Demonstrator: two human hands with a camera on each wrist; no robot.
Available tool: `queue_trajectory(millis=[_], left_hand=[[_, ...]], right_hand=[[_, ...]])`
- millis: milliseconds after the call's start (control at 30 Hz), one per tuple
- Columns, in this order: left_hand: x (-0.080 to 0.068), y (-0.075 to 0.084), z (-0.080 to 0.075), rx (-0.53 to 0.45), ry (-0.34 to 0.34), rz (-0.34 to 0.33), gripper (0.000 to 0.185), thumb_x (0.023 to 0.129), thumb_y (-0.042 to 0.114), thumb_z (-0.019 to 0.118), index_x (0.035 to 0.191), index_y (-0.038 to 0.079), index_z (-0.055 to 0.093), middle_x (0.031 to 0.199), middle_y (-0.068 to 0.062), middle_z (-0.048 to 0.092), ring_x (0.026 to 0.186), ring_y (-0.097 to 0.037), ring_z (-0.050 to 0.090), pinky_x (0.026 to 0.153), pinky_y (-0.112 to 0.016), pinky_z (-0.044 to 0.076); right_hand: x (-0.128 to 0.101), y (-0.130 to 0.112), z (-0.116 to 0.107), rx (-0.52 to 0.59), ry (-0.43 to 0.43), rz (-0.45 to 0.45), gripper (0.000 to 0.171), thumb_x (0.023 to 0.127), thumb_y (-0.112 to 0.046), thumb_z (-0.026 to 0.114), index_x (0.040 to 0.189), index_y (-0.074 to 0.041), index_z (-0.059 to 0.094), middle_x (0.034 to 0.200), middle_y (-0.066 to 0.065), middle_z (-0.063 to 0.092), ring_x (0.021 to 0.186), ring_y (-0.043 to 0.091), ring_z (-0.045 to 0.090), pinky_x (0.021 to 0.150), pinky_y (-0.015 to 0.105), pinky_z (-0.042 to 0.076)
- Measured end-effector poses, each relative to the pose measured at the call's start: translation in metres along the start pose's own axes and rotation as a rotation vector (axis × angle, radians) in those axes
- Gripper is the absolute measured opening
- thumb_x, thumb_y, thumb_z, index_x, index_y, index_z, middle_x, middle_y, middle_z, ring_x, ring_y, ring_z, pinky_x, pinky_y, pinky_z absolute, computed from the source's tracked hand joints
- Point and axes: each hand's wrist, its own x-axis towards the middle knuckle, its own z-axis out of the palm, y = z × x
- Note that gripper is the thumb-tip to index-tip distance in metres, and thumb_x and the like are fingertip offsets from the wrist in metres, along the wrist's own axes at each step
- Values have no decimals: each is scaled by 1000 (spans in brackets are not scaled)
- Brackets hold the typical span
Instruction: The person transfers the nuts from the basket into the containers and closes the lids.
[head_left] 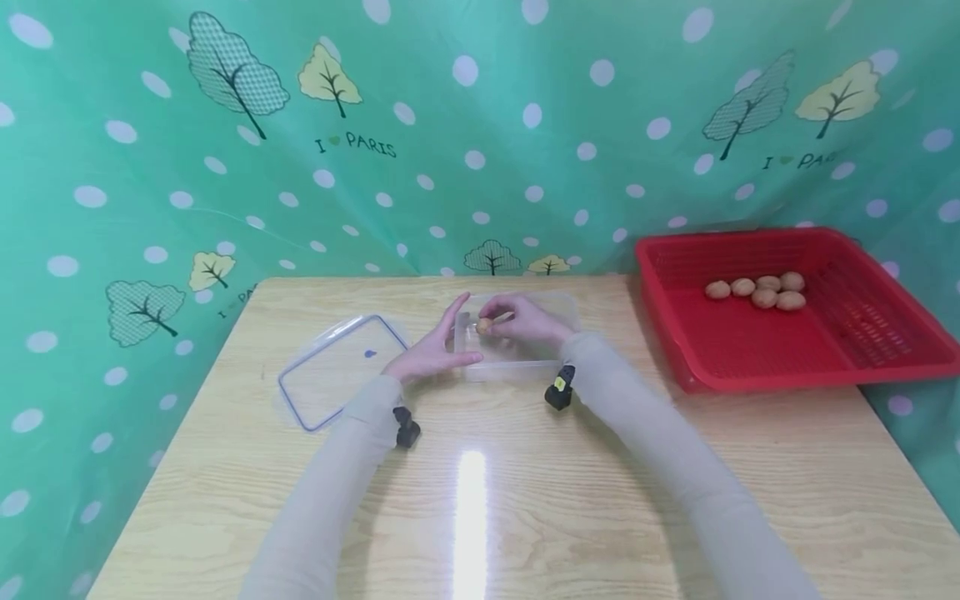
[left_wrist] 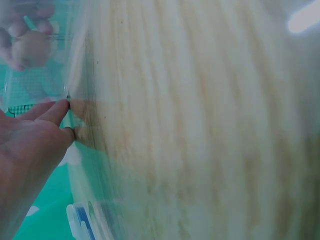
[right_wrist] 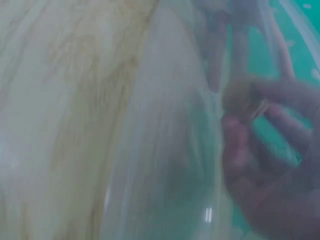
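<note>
A clear plastic container (head_left: 510, 372) stands near the back middle of the table. My right hand (head_left: 528, 321) reaches inside it and pinches a walnut (head_left: 484, 326) between thumb and fingers near the left end. In the right wrist view, that walnut (right_wrist: 242, 100) shows blurred through the clear wall. With thumb and fingers spread, my left hand (head_left: 429, 354) rests against the container's left end. The left wrist view has the left hand's fingertips (left_wrist: 62, 106) at the container's edge, and the pinched walnut (left_wrist: 31, 49) behind the wall.
A red plastic basket (head_left: 720, 350) with several walnuts (head_left: 765, 298) stands at the right and reaches past the table edge. Left of the container lies a clear lid (head_left: 337, 371) with a blue seal. A green patterned curtain (head_left: 480, 125) hangs behind the table (head_left: 570, 508).
</note>
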Motion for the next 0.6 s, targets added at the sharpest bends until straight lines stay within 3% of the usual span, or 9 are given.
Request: queue_trajectory(millis=[133,233,433,600], left_hand=[[1,0,1,-11,-3,-5,106,83,24,76,153,45,-1,161,4,-9,144,-35,5,108,-67,11],[1,1,1,-18,-7,-15,105,84,24,76,152,46,-1,161,2,-8,144,-36,7,107,-67,13],[-1,2,1,-19,-4,-9,105,85,21,75,152,45,-2,160,-3,-10,143,-39,4,107,-69,10],[-3,7,-2,-35,-22,-11,106,86,17,74,155,35,-5,159,-6,-12,143,-40,0,108,-68,7]], right_hand=[[3,-3,9,-34,39,89,35,88,-9,69,122,-3,61,124,17,59,112,30,56,91,39,50],[4,-6,15,-41,67,127,39,88,-11,70,125,-5,59,125,17,59,114,31,56,97,42,46],[6,-9,21,37,64,122,46,88,-2,65,133,-3,54,129,18,58,120,32,53,104,44,39],[8,-6,22,75,44,109,47,87,0,63,133,-4,53,130,19,56,121,33,51,104,45,40]])
